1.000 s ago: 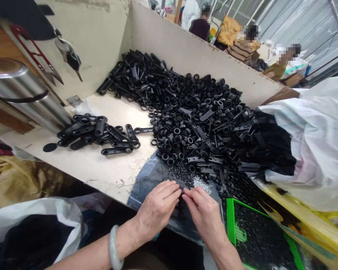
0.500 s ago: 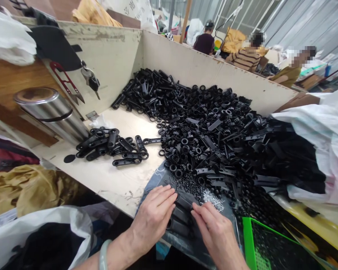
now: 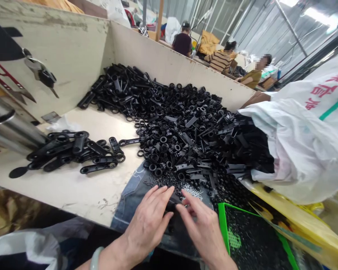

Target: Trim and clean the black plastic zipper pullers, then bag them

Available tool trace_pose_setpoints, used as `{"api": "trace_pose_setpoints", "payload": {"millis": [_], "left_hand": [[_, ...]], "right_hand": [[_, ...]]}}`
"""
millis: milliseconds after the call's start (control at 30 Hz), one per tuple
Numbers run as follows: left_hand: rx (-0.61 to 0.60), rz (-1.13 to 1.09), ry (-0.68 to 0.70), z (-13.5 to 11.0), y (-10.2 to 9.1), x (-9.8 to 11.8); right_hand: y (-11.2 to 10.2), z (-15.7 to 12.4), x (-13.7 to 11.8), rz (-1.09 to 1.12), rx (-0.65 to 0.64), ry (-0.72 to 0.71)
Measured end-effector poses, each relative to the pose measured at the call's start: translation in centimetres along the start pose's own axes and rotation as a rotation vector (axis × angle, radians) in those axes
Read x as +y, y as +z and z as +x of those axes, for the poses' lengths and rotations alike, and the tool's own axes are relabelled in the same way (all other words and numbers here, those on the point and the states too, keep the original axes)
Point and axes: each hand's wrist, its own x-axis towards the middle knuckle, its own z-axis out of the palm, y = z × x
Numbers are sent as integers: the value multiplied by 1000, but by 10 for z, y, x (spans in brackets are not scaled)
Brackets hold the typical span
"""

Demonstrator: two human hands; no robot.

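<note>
Flask [image 3: 19,125] and keys [image 3: 46,78], three people [image 3: 183,44] beyond.
The steel flask is at the left end of the table [image 3: 67,198]; red-handled snips [image 3: 20,90] hang beside the keys on the side panel [image 3: 76,63]. Past the far panel [image 3: 157,62], one person wears a striped top [image 3: 218,62].

The parts [image 3: 169,123] are black, the pins [image 3: 193,191] silvery, the tray [image 3: 223,221] bright green.

Desk [image 3: 98,120]: carries the part pile [image 3: 171,120] at centre, before the rear panel [image 3: 163,56].
Loose levers [image 3: 79,146]: on the desk, left of the pile, beside the flask [image 3: 9,123].
Workpiece [image 3: 172,205]: between left hand [image 3: 149,221] and right hand [image 3: 201,221], over the cloth [image 3: 126,198].
Pins [image 3: 192,192]: at the pile's near side.
Tray [image 3: 223,225]: right of the right hand.
Sack [image 3: 310,150]: right of the pile.
</note>
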Motion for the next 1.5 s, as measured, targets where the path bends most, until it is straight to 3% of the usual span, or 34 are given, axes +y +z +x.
{"api": "trace_pose_setpoints", "payload": {"millis": [167,367,467,600,667,833,1067,1500], "left_hand": [[-19,-18,-5,4,10,1],[-18,-56,-16,2,17,-3],[-20,-39,-31,1,13,-2],[59,-72,-43,-6,2,5],[40,-93,-54,-11,-2,10],[-26,-77,-89,-24,0,12],[9,-83,-82,-28,5,6],[31,-96,-77,-27,4,6]], "right_hand": [[-7,21,26,-290,141,205],[5,40,37,-275,141,275],[-4,32,29,-177,94,254],[-17,-1,9,117,-104,190],[-16,-16,0,194,-167,115],[-2,-24,-18,132,-128,-74],[6,-15,-26,-8,-82,-190],[11,-22,-33,-40,6,3]]}}
